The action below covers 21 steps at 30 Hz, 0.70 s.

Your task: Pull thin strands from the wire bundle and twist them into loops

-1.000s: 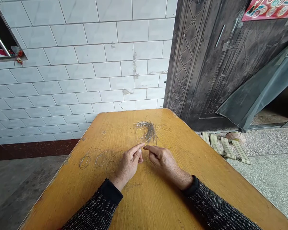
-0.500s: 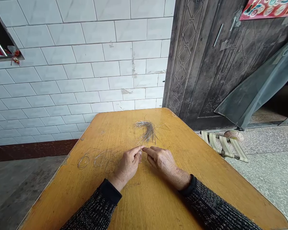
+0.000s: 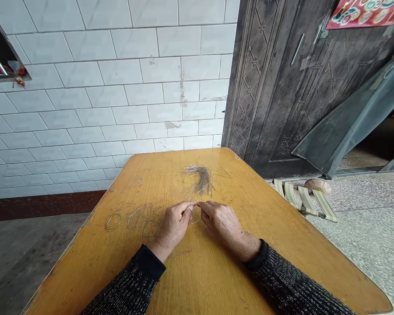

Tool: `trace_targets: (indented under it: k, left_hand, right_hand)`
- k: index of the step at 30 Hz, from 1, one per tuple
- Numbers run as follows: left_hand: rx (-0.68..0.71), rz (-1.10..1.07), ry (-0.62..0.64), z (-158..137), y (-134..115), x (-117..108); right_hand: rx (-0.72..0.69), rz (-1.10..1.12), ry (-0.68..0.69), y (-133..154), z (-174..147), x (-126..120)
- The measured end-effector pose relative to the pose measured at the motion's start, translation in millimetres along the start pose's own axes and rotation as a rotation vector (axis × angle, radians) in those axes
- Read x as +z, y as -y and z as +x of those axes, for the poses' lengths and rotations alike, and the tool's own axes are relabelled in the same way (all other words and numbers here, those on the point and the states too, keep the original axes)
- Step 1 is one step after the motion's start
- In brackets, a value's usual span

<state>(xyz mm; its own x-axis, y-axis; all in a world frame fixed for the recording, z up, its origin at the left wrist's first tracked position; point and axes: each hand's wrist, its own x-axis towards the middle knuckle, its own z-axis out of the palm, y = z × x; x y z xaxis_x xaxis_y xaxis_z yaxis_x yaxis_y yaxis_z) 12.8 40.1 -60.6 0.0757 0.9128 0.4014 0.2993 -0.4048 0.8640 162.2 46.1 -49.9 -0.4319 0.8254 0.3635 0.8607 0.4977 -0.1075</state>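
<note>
Both hands meet over the middle of a wooden table (image 3: 197, 271), fingertips nearly touching. My left hand (image 3: 175, 223) pinches a thin wire (image 3: 195, 222), part of which curves below the fingers. My right hand (image 3: 221, 218) is closed at the same wire, its thumb mostly hidden beneath the fingers. Just beyond the fingertips lies a bent bundle of thin metal wires (image 3: 202, 180), with loose ends sticking out. Left of my left hand, several wire loops lie on the tabletop, among them one wire loop (image 3: 113, 222) farthest left and another wire loop (image 3: 136, 219) beside it.
A white tiled wall (image 3: 118, 94) stands behind the table's far edge. To the right are a dark carved door (image 3: 276, 96) and a hanging grey-green curtain (image 3: 354, 118). A low stool with striped straps (image 3: 307, 199) and a round ball-like object (image 3: 318, 185) are on the floor.
The fingertips have drawn slightly apart, my left hand shifting a little left. A curved stretch of wire now shows more clearly below the fingers. The bundle and loops stay in place.
</note>
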Motion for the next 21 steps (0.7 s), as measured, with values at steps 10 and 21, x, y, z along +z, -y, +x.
trace_targets:
  k: [10, 21]
  left_hand:
    - [-0.005, 0.061, 0.039, -0.1, 6.9, 1.7]
    - [-0.09, 0.098, 0.115, 1.6, 7.2, -0.4]
  right_hand:
    - [-0.12, -0.155, 0.077, -1.5, -0.8, -3.6]
    - [-0.026, -0.055, -0.042, -3.6, 1.7, 5.9]
